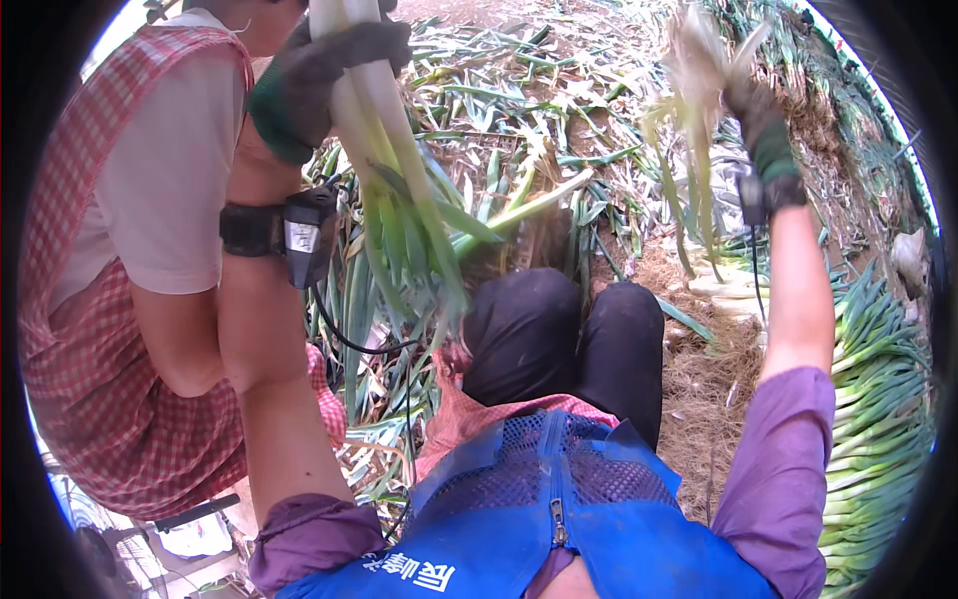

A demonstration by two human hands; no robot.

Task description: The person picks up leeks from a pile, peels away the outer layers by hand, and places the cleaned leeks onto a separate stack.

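Two gloved hands are up in front of me. My left hand [329, 80], in a dark glove with a green cuff, is closed around a bunch of long green onions with white stalks [384, 150], leaves hanging down toward my black-trousered knees [564, 329]. My right hand [753, 110], raised to the right, grips a tuft of pale, stringy peeled onion skin [699, 70]. One small black box with a white label [304, 235] is strapped on my left forearm. One stacked row of trimmed green onions [878, 399] lies along the right. One person in a red checked apron [110, 379] crouches at my left. Cut leaves litter the ground [519, 110].
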